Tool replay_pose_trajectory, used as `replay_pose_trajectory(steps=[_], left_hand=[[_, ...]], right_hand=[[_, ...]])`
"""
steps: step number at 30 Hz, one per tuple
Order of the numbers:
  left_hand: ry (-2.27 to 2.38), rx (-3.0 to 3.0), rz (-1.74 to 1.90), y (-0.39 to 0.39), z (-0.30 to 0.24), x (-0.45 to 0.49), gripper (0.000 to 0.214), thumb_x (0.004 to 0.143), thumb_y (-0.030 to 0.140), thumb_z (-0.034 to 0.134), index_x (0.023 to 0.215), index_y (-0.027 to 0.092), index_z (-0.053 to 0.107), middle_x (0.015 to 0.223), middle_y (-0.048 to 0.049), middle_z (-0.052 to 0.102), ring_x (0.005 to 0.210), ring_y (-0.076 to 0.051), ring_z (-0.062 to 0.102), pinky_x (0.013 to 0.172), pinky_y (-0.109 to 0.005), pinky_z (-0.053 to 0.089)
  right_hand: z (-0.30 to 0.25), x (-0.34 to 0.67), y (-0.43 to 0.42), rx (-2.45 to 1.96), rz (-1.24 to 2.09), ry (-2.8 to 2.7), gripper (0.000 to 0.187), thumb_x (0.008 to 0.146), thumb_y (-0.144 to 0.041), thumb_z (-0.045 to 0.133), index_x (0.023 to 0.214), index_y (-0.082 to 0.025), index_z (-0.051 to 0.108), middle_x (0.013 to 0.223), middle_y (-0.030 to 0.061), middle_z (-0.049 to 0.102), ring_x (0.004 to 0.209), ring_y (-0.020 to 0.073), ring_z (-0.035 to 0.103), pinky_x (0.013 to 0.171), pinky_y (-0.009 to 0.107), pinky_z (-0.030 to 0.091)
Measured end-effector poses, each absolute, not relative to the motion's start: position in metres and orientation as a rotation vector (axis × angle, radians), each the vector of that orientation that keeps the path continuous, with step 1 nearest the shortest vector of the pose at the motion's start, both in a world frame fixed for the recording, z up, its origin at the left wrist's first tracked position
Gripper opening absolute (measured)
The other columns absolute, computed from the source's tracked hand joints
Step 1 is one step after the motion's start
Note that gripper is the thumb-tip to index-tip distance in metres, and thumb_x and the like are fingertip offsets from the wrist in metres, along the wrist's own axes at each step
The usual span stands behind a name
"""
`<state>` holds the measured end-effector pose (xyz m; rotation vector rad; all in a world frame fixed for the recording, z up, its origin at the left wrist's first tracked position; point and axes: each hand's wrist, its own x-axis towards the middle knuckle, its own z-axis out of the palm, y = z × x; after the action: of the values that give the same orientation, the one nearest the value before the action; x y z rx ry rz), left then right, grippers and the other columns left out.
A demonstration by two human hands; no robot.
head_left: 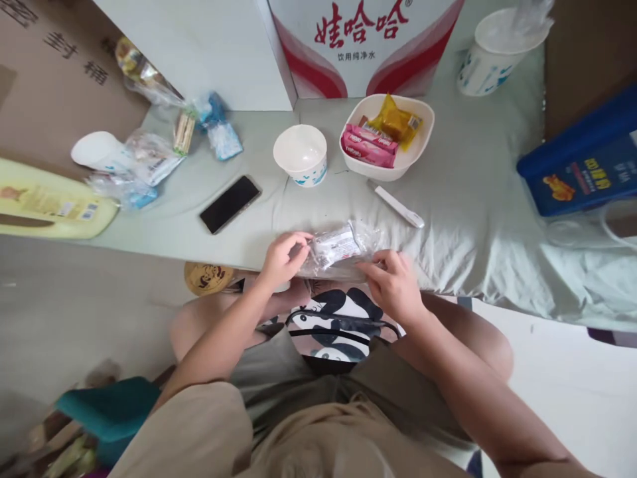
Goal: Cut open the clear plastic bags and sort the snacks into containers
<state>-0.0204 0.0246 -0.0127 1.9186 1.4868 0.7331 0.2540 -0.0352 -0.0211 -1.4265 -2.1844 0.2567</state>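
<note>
My left hand (283, 257) and my right hand (391, 284) both pinch a clear plastic packet (338, 247) with a white printed label, held at the near edge of the cloth-covered surface (458, 199). The left fingers grip its left end, the right fingers its lower right side. Beyond it stand a small empty white bowl (300, 154) and a larger white bowl (387, 136) holding pink wafer packs and a yellow snack pack. A white stick-like item (398, 206) lies between the big bowl and the packet.
A black phone (230, 203) lies to the left. Farther left are plastic snack bags (149, 159), a white cup lid (94, 149) and a yellow box (50, 206). A water carton (363, 40) stands behind, a paper cup (490, 56) back right, a blue box (582, 162) right.
</note>
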Motion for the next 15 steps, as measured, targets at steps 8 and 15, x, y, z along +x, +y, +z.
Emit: replay_pose_trajectory(steps=[8,15], left_hand=[[1.417,1.12,0.913,0.045,0.001,-0.014,0.015,0.085,0.033,0.06,0.081,0.022,0.051,0.078,0.0008,0.07,0.048,-0.008,0.051,0.041,-0.019,0.024],[1.009,0.757,0.862,0.045,0.018,0.026,0.017,0.083,0.03,0.059,0.08,0.021,0.045,0.077,0.0011,0.068,0.042,-0.005,0.044,0.038,-0.018,0.022]], right_hand=[[0.001,0.221,-0.055,-1.447,0.043,-2.039,0.035,0.096,-0.015,0.047,0.103,-0.03,0.079,0.096,0.0093,0.065,0.093,0.0246,0.057,0.083,0.041,0.043],[0.018,0.184,-0.015,-1.773,0.181,-2.128,0.05,0.089,-0.033,0.061,0.137,-0.018,0.06,0.14,0.0191,0.059,0.12,0.0365,0.058,0.098,0.049,0.049]])
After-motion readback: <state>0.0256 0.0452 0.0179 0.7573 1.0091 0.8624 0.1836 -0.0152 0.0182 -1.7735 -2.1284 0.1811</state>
